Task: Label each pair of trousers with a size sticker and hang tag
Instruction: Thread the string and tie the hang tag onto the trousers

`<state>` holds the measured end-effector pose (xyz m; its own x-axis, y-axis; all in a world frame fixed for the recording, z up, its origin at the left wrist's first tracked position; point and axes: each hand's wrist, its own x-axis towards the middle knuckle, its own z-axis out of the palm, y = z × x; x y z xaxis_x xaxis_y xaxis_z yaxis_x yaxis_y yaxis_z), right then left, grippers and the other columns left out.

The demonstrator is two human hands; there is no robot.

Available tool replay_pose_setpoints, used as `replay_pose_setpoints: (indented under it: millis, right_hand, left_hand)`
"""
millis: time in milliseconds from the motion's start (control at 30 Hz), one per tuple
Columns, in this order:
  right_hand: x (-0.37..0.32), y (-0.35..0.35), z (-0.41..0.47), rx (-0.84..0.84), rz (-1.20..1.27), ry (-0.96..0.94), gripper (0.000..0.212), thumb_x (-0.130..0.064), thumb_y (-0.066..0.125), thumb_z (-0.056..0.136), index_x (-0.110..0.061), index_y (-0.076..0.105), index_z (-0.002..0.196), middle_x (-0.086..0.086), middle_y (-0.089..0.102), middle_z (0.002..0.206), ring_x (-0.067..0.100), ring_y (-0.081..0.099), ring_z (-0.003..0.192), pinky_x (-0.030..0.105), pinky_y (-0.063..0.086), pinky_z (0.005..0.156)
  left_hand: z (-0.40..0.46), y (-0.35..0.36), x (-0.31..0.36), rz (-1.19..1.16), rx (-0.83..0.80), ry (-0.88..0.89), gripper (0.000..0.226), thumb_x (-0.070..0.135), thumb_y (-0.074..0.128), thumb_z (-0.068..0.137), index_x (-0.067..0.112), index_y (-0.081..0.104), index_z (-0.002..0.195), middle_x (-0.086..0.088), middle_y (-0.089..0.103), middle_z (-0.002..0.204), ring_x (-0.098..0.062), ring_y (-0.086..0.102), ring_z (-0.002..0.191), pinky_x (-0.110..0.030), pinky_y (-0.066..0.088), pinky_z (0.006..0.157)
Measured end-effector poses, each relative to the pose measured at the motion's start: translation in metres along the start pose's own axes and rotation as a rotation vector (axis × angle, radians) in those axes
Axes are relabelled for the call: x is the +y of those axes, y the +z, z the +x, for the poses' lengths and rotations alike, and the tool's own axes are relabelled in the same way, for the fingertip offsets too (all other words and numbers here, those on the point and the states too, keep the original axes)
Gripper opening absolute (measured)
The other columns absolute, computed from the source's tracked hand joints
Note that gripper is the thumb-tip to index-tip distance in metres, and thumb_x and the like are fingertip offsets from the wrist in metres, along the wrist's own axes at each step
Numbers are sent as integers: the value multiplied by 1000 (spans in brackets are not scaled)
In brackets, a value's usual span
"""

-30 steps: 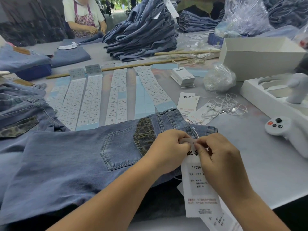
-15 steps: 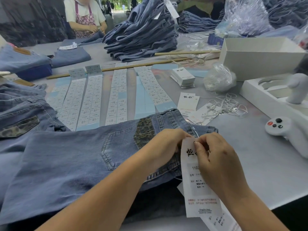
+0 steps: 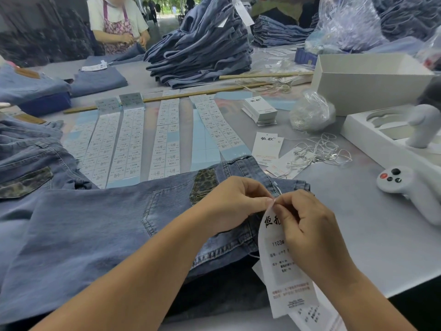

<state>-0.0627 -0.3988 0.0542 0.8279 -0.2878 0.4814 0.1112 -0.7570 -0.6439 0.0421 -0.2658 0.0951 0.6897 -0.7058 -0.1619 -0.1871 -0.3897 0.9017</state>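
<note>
Head view: one pair of trousers (image 3: 100, 235) is laid flat on the grey counter (image 3: 358, 223), and it is taken here as the landmark. At its waistband, the top of a white hang tag (image 3: 284, 266) is pinched by the left hand (image 3: 235, 203) and the right hand (image 3: 307, 231), so each grip is closed on the tag. A thin white string (image 3: 276, 187) is seen just above the fingers. The tag seems to be in the middle of being tied on; it cannot be told if it is fixed yet. A small printed patch is seen on the tag, maybe the size sticker.

Behind the trousers, long sticker sheets (image 3: 128, 144) are laid out. Behind and to the right, spare tags (image 3: 260, 111) and loose strings (image 3: 319, 151) are kept. Far behind, a tall pile of jeans (image 3: 202, 48) is stacked, so much work is likely left. Another person (image 3: 117, 22) is seen at the far end.
</note>
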Motion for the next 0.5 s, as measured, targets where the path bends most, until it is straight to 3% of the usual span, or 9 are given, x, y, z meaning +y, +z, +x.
replay_pose_setpoints:
  millis: [167, 267, 367, 500]
  right_hand:
    - [-1, -5, 3, 50, 49, 13, 10, -9, 67, 90, -16, 68, 98, -12, 62, 80, 2, 60, 78, 4, 42, 61]
    - [-2, -12, 11, -6, 75, 50, 24, -5, 66, 90, -19, 69, 109, -16, 63, 81, -2, 60, 79, 3, 42, 64]
    - [-5, -19, 18, -90, 163, 121, 30, -3, 62, 91, -31, 71, 96, -19, 67, 79, -5, 62, 76, 4, 42, 61]
    - [-1, -24, 23, -156, 224, 240, 25, -9, 62, 91, -28, 74, 78, -16, 66, 62, -1, 58, 57, 9, 40, 54]
  left_hand:
    - [1, 7, -1, 95, 79, 17, 14, 30, 63, 94, 24, 66, 82, 8, 65, 71, -7, 54, 64, -28, 46, 66]
    - [2, 11, 3, 193, 113, 46, 14, 27, 53, 97, 24, 62, 87, 11, 60, 67, -2, 46, 54, -23, 38, 55]
    - [2, 14, 8, 316, 138, 108, 14, 25, 48, 98, 22, 59, 90, 9, 58, 73, -5, 46, 58, -27, 36, 55]
    - [0, 20, 12, 452, 196, 219, 13, 24, 48, 100, 24, 50, 87, 11, 51, 84, -14, 48, 77, -33, 36, 66]
